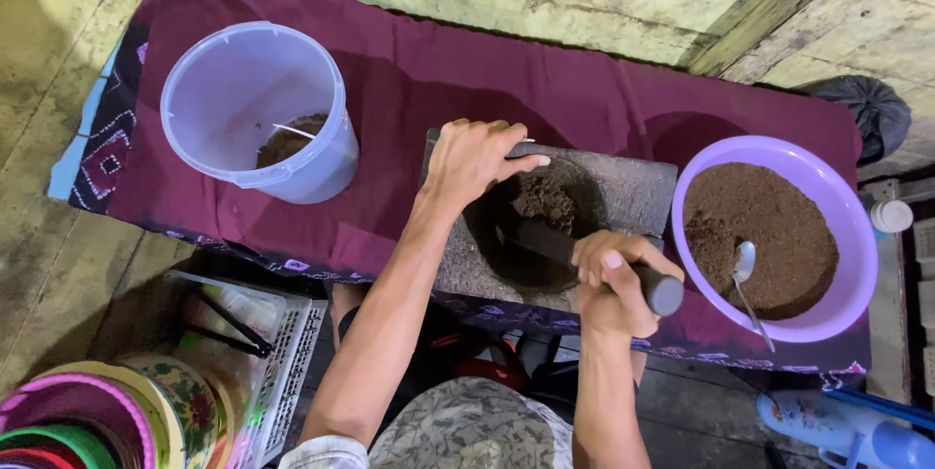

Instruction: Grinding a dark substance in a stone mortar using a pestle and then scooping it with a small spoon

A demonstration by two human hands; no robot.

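Observation:
A grey stone mortar point(623, 191) sits on a maroon cloth point(487, 79) and holds dark brown powder point(543, 198) in its hollow. My right hand point(614, 279) grips a dark pestle point(584, 257) that slants down into the hollow. My left hand point(472, 162) rests on the mortar's far left rim, fingers curled over the edge. To the right stands a purple bowl point(847, 225) full of brown powder with a metal spoon point(748, 279) lying in it.
A translucent plastic tub point(234, 89) with a little brown powder stands at the left of the cloth. Below left are a white crate point(282, 352) and stacked coloured plates point(107, 411). A black bag point(872, 109) and a blue bottle point(857, 430) lie at the right.

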